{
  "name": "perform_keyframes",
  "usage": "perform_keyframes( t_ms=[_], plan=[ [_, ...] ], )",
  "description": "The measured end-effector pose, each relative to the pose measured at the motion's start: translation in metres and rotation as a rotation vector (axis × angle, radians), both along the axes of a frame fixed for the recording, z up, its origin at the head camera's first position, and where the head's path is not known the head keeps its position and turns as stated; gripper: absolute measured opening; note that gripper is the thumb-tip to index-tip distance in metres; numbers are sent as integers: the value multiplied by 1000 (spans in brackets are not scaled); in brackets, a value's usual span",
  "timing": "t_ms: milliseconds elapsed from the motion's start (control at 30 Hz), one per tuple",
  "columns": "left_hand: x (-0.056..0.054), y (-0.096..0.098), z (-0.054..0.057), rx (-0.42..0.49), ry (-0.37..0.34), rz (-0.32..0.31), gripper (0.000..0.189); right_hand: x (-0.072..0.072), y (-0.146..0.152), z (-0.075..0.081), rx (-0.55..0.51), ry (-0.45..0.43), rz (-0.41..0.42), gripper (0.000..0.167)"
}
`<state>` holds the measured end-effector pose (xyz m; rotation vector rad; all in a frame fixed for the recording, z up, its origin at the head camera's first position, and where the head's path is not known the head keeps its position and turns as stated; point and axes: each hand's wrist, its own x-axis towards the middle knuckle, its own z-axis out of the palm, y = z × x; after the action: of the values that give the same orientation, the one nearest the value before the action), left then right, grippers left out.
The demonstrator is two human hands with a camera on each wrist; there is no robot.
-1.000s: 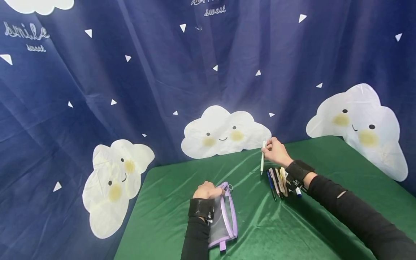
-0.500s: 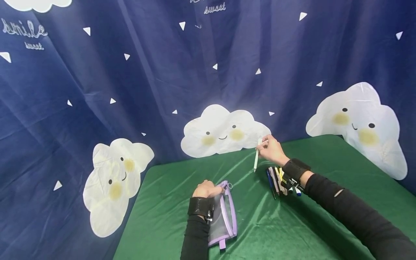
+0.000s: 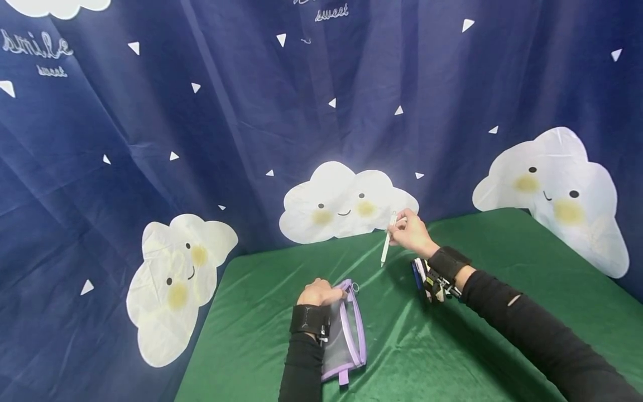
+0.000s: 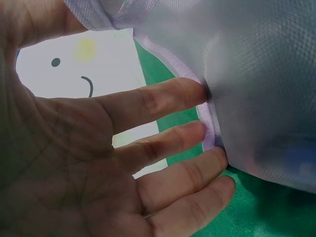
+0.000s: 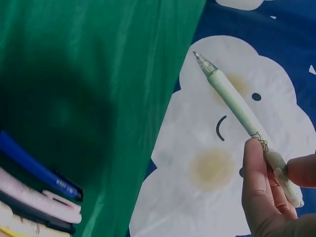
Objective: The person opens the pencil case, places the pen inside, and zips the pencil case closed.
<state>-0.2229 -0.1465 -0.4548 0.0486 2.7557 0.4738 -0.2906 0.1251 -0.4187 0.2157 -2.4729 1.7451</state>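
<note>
My right hand (image 3: 411,233) pinches a pale green retractable pen (image 5: 237,103) between thumb and fingers. In the head view the pen slants with its tip down, above the table near its far edge. My left hand (image 3: 316,293) holds the mesh pencil case (image 3: 341,346) with purple trim at its far end. Its zipped mouth gapes open. In the left wrist view, the thumb goes under the purple trim, and the fingertips (image 4: 195,91) touch the case's other edge. Blurred colours show faintly through the mesh.
Several pens lie side by side under my right wrist, among them a blue pen (image 5: 39,165) and a pink pen (image 5: 37,192). A green cloth (image 3: 271,312) covers the table. Behind its far edge hangs a navy curtain (image 3: 241,139) printed with white clouds.
My right hand has carried the pen leftward, away from the other pens and closer to the pencil case. My left hand and the case have stayed in place.
</note>
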Motion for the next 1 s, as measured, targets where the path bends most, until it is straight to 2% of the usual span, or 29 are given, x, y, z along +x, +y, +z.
perform_keyframes(
  t_ms=[467,600,1000],
  plan=[
    [0,-1,0,9,3,15,74,2,-16,-6,-156,-70,31,29],
    [1,-1,0,6,-9,16,74,2,-20,-10,-199,-91,38,33],
    [-2,-1,0,-1,-11,0,76,6,-31,-11,-232,-167,27,41]
  ],
)
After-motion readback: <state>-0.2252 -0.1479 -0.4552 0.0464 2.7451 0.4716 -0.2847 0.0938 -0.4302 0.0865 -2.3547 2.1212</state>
